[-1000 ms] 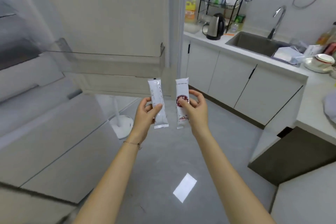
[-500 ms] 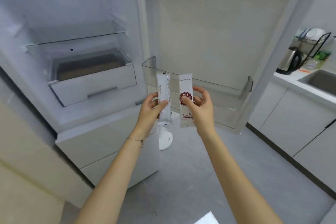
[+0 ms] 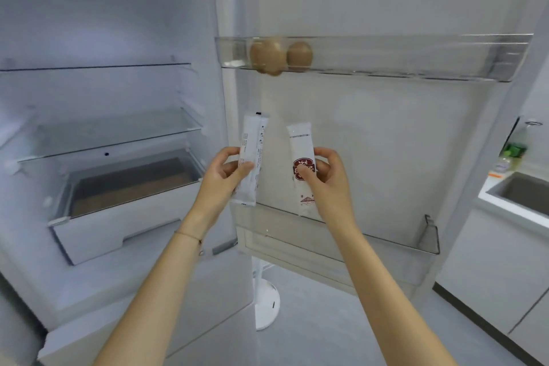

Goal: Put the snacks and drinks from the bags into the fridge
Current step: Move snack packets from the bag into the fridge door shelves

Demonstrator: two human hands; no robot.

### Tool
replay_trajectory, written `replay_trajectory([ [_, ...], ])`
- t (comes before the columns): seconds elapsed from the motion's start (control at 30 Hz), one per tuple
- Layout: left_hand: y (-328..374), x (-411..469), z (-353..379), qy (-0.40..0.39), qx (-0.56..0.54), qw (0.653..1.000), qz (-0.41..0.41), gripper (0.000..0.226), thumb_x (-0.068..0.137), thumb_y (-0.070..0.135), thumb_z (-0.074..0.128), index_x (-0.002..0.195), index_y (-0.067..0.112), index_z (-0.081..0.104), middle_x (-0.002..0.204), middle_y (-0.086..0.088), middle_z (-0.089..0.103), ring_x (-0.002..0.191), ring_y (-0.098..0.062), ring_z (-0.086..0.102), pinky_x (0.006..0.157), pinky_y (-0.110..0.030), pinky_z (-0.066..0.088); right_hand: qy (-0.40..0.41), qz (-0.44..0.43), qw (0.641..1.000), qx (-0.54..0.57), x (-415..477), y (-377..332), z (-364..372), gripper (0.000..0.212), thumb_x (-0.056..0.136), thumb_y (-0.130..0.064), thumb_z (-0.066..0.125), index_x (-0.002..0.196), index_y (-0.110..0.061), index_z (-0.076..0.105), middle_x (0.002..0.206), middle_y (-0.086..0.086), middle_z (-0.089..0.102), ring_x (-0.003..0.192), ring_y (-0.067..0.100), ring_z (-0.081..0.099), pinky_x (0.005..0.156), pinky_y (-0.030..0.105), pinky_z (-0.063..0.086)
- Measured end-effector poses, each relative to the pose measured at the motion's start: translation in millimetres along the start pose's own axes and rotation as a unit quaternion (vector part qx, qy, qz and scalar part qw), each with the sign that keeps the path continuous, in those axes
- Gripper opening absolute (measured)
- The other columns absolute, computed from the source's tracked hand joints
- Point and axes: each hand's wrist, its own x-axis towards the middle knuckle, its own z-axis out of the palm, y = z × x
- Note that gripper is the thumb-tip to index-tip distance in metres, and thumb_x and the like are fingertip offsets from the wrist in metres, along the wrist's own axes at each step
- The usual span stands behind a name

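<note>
White glossy film: slim flat plain packet (image 3: 252, 157), pinched upright by the left hand (image 3: 225, 175), thumb in front. Red-emblem packet (image 3: 301, 142), likewise pinched by the right hand (image 3: 331, 180). The two are held apart, just above the front edge of the clear plastic lower door bin (image 3: 386, 244). Upper door bin (image 3: 416, 59), transparent: brown eggs (image 3: 266, 56) at its left end. Glass shelf (image 3: 118, 134) bare.

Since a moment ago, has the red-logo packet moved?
Yes, upward: the red-logo packet overlapped the lower door shelf before; now only its bottom end meets the rim.
</note>
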Motion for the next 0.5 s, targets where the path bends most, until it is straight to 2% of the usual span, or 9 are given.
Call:
replay_trajectory([
  [0.1,-4,32,-1,-0.06,0.015,0.998,0.007,0.016,0.093,0.013,0.063,0.104,0.024,0.059,0.093,0.003,0.076,0.079,-0.011,0.071,0.071,-0.025,0.056,0.017,-0.018,0.999,-0.042,12,3,-5,0.024,0.091,-0.009,0.061,0.102,-0.028,0.052,0.095,0.0,0.073,0.081,0.017,0.068,0.056,0.027,0.05],
  [0.17,-10,51,-2,-0.108,0.037,0.993,0.007,0.017,0.088,0.018,0.07,0.102,0.022,0.063,0.101,-0.003,0.074,0.084,-0.016,0.069,0.073,-0.032,0.054,0.033,-0.034,0.996,-0.077,18,6,-8,0.023,0.091,-0.009,0.06,0.099,-0.029,0.053,0.1,-0.001,0.071,0.083,0.024,0.066,0.054,0.029,0.049],
  [0.23,-17,68,-1,-0.152,0.071,0.986,0.001,0.017,0.085,0.023,0.073,0.1,0.022,0.064,0.104,-0.005,0.072,0.081,-0.015,0.065,0.064,-0.027,0.047,0.057,-0.035,0.992,-0.111,22,8,-11,0.022,0.091,-0.009,0.06,0.097,-0.03,0.055,0.101,-0.007,0.067,0.083,0.027,0.064,0.051,0.027,0.047],
  [0.3,-24,82,-1,-0.2,0.11,0.974,-0.007,0.012,0.088,0.019,0.071,0.099,0.02,0.064,0.102,-0.004,0.071,0.075,-0.01,0.061,0.056,-0.018,0.041,0.076,-0.024,0.986,-0.143,23,11,-17,0.02,0.091,-0.011,0.06,0.097,-0.029,0.057,0.099,-0.01,0.064,0.081,0.026,0.064,0.047,0.021,0.045],
  [0.4,-31,100,-4,-0.288,0.171,0.942,0.001,0.01,0.089,0.015,0.069,0.098,0.017,0.065,0.097,0.0,0.069,0.073,-0.006,0.061,0.055,-0.013,0.041,0.075,0.003,0.975,-0.211,22,15,-30,0.019,0.09,-0.013,0.062,0.098,-0.03,0.059,0.096,-0.007,0.063,0.074,0.021,0.066,0.043,0.016,0.041],
  [0.5,-34,110,-5,-0.369,0.234,0.899,-0.002,0.013,0.087,0.014,0.072,0.099,0.016,0.068,0.098,0.003,0.07,0.076,0.0,0.062,0.058,-0.008,0.042,0.031,0.066,0.954,-0.29,19,14,-43,0.019,0.088,-0.016,0.065,0.099,-0.03,0.062,0.094,-0.008,0.062,0.07,0.017,0.062,0.039,0.019,0.042],
])
